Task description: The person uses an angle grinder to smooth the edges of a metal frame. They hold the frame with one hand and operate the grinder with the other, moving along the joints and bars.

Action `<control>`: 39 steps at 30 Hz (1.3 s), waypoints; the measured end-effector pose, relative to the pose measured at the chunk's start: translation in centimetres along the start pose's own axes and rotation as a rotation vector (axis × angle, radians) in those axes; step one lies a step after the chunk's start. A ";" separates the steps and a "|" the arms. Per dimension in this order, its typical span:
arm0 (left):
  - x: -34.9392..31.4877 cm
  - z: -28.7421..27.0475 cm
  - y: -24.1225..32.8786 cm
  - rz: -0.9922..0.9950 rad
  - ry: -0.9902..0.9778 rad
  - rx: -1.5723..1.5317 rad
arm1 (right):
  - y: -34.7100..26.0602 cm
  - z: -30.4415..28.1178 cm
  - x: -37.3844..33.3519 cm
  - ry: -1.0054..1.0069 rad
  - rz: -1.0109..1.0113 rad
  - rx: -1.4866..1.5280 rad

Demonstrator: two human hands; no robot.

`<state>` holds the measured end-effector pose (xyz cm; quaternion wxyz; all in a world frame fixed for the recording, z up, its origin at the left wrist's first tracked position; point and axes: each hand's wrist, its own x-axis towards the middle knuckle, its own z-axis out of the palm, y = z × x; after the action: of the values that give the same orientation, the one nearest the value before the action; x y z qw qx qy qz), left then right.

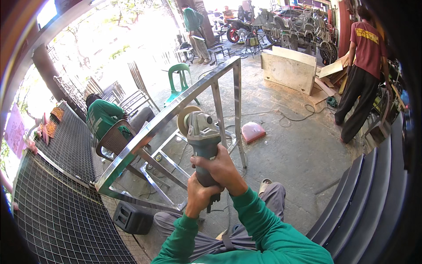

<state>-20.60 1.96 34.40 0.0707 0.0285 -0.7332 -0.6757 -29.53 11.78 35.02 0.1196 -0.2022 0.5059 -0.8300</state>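
Observation:
Both my hands are wrapped round the dark body of an angle grinder [205, 152], held upright in front of me. My right hand [222, 169] grips it higher up, near the metal gear head; my left hand [200, 196] closes round the lower end. A tan round disc [184, 119] sits on the grinder's head, facing the metal frame [160, 115]. That frame is made of shiny square tube and stands tilted across the middle. Whether the disc touches the tube I cannot tell.
A black mesh panel [66, 207] and a black speaker-like box [132, 218] lie left. Beyond the frame a person [103, 116] sits by a green chair [179, 79]. A pink-topped block [252, 132] and cables lie on the floor. Another person [365, 66] stands at right.

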 end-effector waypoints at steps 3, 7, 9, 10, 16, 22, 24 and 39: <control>0.2 -0.2 0.2 -0.024 0.019 0.003 | -0.2 -0.1 0.1 -0.020 0.011 -0.005; 0.2 0.1 0.2 -0.004 0.010 0.003 | -0.3 -0.1 0.0 -0.014 0.029 0.043; 0.1 0.3 0.1 0.030 0.019 0.029 | -0.2 0.0 0.0 -0.012 0.031 0.029; 0.1 0.4 0.0 0.044 0.015 0.002 | -0.1 0.0 0.0 -0.011 0.032 0.021; 0.0 0.1 -0.1 -0.043 0.015 0.000 | 0.5 -0.6 0.5 -0.046 -0.010 -0.001; 0.3 1.2 -1.1 -0.069 -0.026 0.016 | 1.3 -1.8 -0.5 0.097 0.017 -0.020; 1.0 2.0 -1.4 -0.103 -0.020 0.067 | 1.1 -3.1 -0.6 0.081 0.028 0.033; 11.0 6.2 0.5 0.014 -0.145 0.089 | -2.9 -9.5 6.0 0.154 -0.099 0.042</control>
<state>-32.31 6.58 35.11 0.0208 -0.0224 -0.7657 -0.6424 -39.21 18.19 35.05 0.0436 -0.1601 0.4857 -0.8582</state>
